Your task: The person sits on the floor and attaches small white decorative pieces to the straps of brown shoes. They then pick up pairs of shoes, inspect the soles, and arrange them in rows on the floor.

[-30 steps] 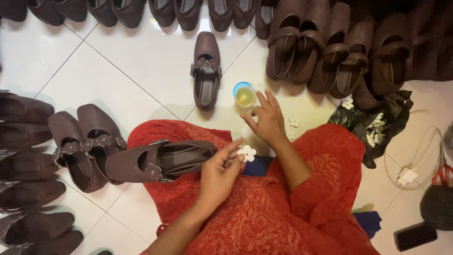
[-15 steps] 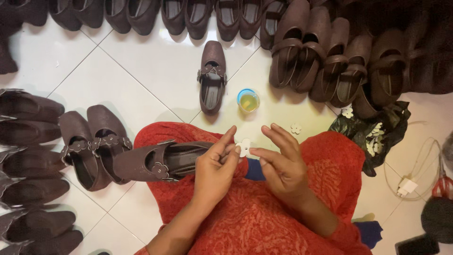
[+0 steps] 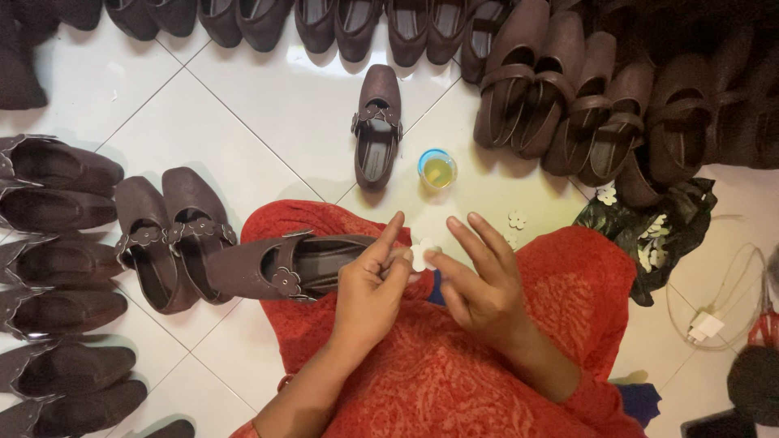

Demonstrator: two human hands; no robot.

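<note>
On the person's red-clad lap a brown shoe [image 3: 284, 266] lies sideways, handy, while the left hand [image 3: 369, 288] pinches a small white flower piece [image 3: 422, 253] steady beside the right hand [image 3: 479, 280], whose fingers fan apart, one fingertip touching it.

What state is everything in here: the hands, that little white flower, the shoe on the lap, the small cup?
Left hand: pinching the white flower.
Right hand: fingers spread, thumb touching the flower.
White flower: held between both hands, loose.
Brown shoe on the lap: lying sideways, a brown flower on its strap.
Small cup: upright, open, with yellowish liquid inside.
Single shoe on the floor: upright, alone.
Dark bag: open, white flowers on it.
</note>
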